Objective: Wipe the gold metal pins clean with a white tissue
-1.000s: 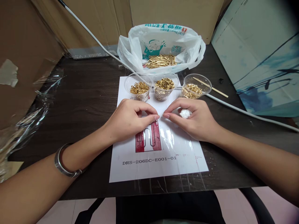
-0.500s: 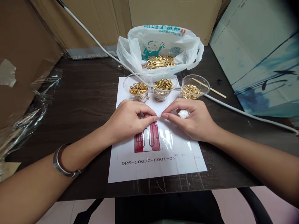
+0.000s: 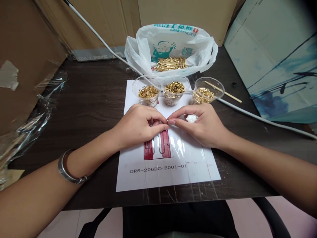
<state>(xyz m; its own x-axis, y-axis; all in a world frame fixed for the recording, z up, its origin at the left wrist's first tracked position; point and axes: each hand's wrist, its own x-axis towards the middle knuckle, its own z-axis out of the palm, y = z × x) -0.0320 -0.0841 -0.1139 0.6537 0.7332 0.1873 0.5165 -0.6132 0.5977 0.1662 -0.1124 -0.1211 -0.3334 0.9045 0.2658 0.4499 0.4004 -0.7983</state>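
Note:
My left hand [image 3: 142, 124] and my right hand [image 3: 204, 125] meet fingertip to fingertip above a printed sheet [image 3: 136, 181]. Each pinches with thumb and forefinger; whatever lies between the tips is too small to make out. A white crumpled wad [image 3: 191, 118] sits in the curl of my right hand, held by the other fingers. Just beyond the hands stand three clear plastic cups: the left cup [image 3: 146, 99] and middle cup [image 3: 173, 97] hold small gold-coloured metal pieces, and so does the right cup [image 3: 194, 98]. A red-and-white drawing [image 3: 165, 147] on the sheet is partly hidden by my left hand.
A white plastic bag [image 3: 136, 53] with longer gold-coloured pins [image 3: 170, 63] stands behind the cups. A thin wooden stick [image 3: 231, 97] lies by the right cup. A white cable [image 3: 260, 117] crosses the table. Cardboard [image 3: 104, 26] walls the back; clear film [image 3: 42, 105] lies at left.
My right hand has shifted slightly left, so its fingertips now touch or nearly touch my left hand's. The whole view has moved a little.

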